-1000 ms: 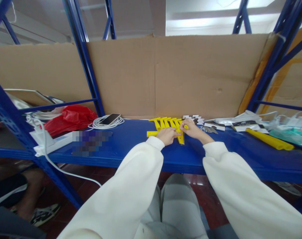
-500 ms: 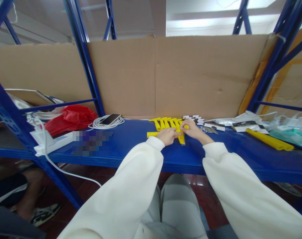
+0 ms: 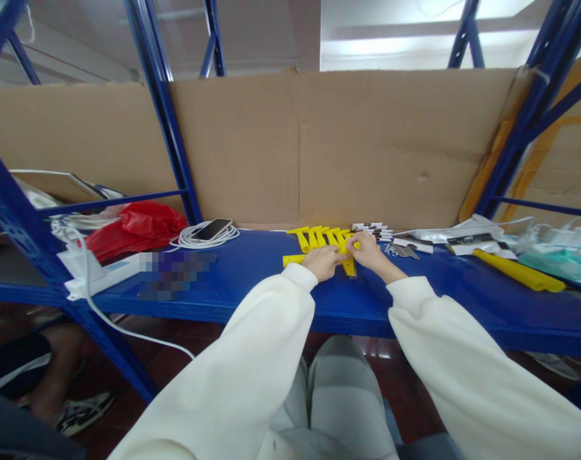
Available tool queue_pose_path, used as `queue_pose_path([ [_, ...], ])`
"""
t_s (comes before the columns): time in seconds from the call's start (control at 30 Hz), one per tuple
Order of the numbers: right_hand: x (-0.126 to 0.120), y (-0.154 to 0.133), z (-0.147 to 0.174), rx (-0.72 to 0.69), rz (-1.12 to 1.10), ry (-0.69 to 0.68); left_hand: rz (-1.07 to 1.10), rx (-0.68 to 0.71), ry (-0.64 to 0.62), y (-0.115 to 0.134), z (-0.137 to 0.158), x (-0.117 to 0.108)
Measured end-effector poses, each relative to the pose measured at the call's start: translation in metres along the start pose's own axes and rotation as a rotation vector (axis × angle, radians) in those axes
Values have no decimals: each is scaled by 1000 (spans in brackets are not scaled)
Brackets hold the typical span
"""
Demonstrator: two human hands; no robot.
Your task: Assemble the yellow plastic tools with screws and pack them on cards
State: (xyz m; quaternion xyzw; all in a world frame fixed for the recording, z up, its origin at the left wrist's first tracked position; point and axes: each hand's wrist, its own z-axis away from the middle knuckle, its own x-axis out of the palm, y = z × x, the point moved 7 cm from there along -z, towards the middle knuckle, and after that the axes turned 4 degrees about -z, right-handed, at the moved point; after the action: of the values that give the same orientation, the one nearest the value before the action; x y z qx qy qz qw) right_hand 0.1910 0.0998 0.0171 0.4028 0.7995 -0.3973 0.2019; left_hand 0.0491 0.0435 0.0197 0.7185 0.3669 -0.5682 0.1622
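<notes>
My left hand (image 3: 321,262) is closed around a yellow T-shaped scraper (image 3: 293,260) lying low over the blue shelf. Its tube handle sticks out to the left of that hand, and its wide head shows between my hands. My right hand (image 3: 368,250) is pinched at the head, its fingertips close to my left fingers. Whether a small part sits in that pinch is too small to tell. Just behind my hands, a row of similar yellow scrapers (image 3: 321,238) lies side by side.
Small black-and-white boxes (image 3: 367,227) and grey metal blades (image 3: 405,251) lie right of my hands. Yellow tubes (image 3: 519,270) rest farther right. At left are a phone (image 3: 214,229) on a coiled white cable (image 3: 185,239) and a red bag (image 3: 135,229). Cardboard (image 3: 232,153) closes the back.
My right hand and forearm have shifted very slightly left. My left hand stays on the yellow scraper almost unmoved.
</notes>
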Motion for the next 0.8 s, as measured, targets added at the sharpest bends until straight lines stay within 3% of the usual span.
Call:
queue_pose_path([
  [0.3, 4, 10, -2, 35, -123, 125, -5, -30, 1, 1, 1, -4],
  [0.43, 0, 6, 0, 81, -173, 111, 2, -32, -6, 1, 2, -6],
  [0.63, -3, -2, 0, 28, -279, 63, 1, -32, 10, 1, 1, -6],
  [0.8, -5, 9, -3, 82, -388, 140, 13, -40, 21, 0, 1, -6],
])
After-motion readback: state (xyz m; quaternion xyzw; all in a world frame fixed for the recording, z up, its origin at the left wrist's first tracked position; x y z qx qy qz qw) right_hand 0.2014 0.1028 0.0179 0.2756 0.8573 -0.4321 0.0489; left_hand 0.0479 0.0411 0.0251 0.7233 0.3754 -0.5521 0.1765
